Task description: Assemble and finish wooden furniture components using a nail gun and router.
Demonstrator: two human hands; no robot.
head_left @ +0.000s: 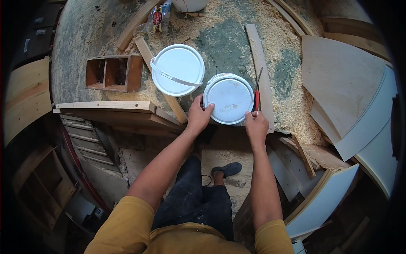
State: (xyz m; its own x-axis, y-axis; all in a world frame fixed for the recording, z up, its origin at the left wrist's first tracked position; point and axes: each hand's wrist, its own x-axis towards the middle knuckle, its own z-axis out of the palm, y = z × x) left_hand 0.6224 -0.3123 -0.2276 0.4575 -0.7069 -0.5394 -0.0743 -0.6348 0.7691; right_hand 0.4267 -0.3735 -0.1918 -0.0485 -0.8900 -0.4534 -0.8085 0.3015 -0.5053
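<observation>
Left hand (pixel 198 115) and right hand (pixel 257 122) holding the near tub (pixel 229 100) at opposite sides of its rim, left thumb on top; the tub stands at the bench's (pixel 224 40) near edge and appears closed, though whether fully pressed shut cannot be told; far tub (pixel 179 63), just beside, seemingly closed, unheld; red-handled tool (pixel 256 100) near the right hand; slat (pixel 255 51) beyond it.

The head camera (a wide fisheye) looks steeply down, from fairly near, at both hands (pixel 199 116).
</observation>
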